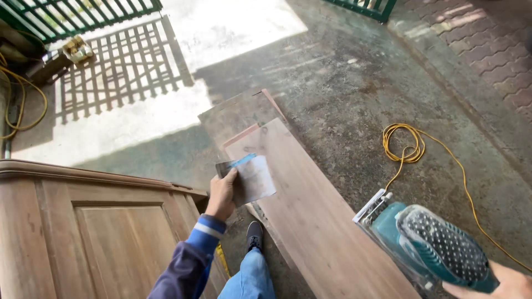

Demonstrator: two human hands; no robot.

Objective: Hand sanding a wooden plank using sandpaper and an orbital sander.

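Note:
My left hand (221,194) grips a sheet of grey sandpaper (252,176) with a blue strip along its top edge, held above the left edge of a long wooden plank (310,221). My right hand (507,285) sits at the bottom right corner, closed on the handle of a teal power sander (426,243) with a black dotted grip. The sander hovers over the plank's right side. A second darker board (238,113) lies under the plank's far end.
A panelled wooden cabinet (83,232) stands at the left. A yellow power cord (410,147) coils on the concrete floor to the right. My shoe (254,235) rests beside the plank. A green metal gate (83,16) and another yellow cable (16,99) are at the top left.

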